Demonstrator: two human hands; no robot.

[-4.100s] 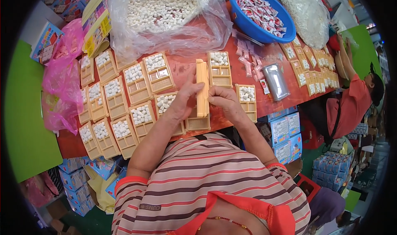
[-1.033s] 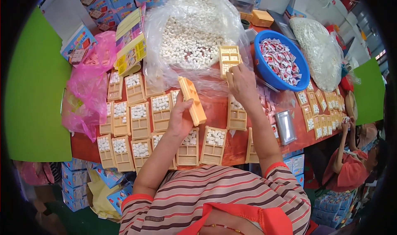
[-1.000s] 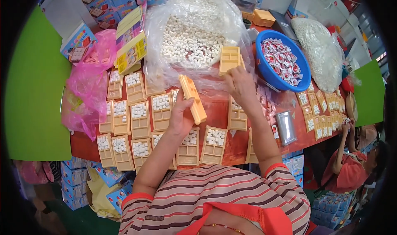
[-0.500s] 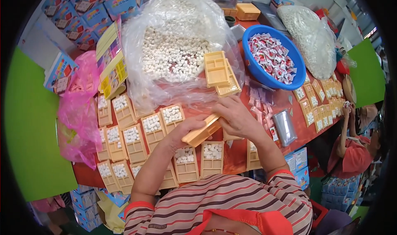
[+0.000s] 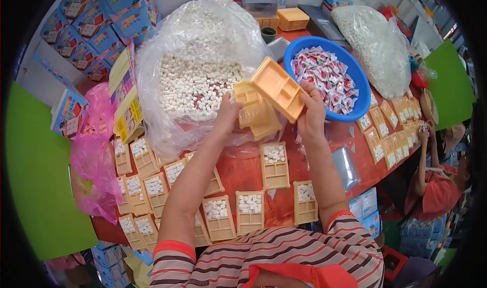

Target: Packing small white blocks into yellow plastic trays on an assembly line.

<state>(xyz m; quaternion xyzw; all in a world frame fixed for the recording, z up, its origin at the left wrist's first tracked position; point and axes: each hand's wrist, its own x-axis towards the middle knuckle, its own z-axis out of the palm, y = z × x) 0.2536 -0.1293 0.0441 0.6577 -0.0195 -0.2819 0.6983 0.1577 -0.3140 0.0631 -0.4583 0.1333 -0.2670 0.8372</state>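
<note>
My right hand [image 5: 311, 108] grips the right end of a pale orange compartment tray [image 5: 278, 87], tilted and raised with its divided side showing and no cubes in it. Beside it, my left hand [image 5: 229, 111] has its fingers curled at the left edge of a yellowish compartment tray [image 5: 245, 91]. This second tray looks slightly blurred and partly overlaps a lower tray [image 5: 266, 126] at the front of the clear bag. Below my hands stands a filled tray [image 5: 275, 165], with small white cubes in its far compartment.
Clear plastic bag [image 5: 198, 80] of white cubes behind; blue basin [image 5: 361, 93] of small sachets to its right. Several part-filled trays [image 5: 250, 212] line the red table [image 5: 276, 207]. A pink bag [image 5: 96, 151] lies at left. Another person [image 5: 431, 186] works at far right.
Both hands have moved away from my body and apart. The right hand has carried the tray up towards the basin; the left has let go of it and reached the trays by the bag.
</note>
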